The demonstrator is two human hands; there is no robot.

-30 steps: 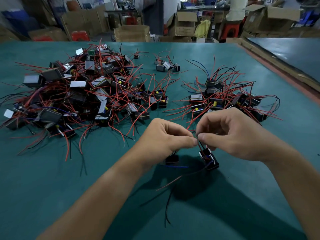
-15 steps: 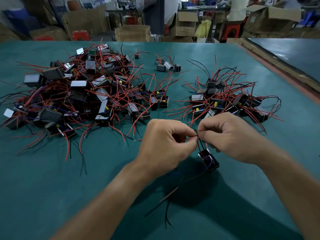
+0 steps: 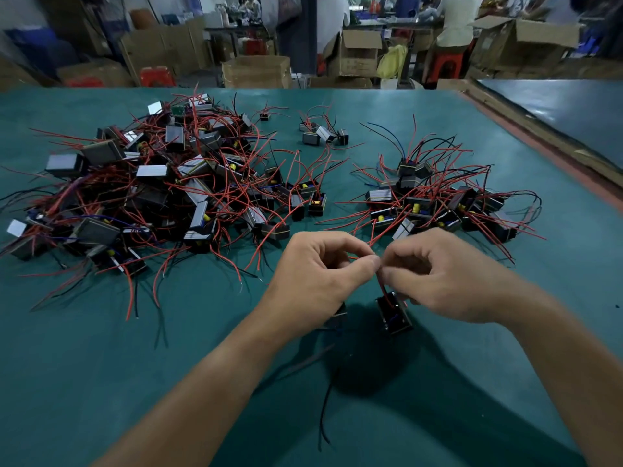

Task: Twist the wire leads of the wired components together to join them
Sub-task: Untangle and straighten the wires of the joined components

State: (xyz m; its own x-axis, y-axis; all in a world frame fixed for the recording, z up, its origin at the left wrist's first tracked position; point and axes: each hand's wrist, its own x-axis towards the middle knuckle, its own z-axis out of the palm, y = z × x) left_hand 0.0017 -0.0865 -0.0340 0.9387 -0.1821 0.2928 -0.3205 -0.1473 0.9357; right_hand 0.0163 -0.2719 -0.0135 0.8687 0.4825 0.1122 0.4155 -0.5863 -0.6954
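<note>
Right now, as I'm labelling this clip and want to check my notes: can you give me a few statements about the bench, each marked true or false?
1. The left hand and right hand both pinch wire leads where their fingertips meet. True.
2. The larger pile of components lies to the person's left. True.
3. The bench top is bare wood. False: the table has a green surface.
4. The wires in the piles are mostly blue. False: they are mostly red, with some black.
5. A black component sits just below the right hand. True.
</note>
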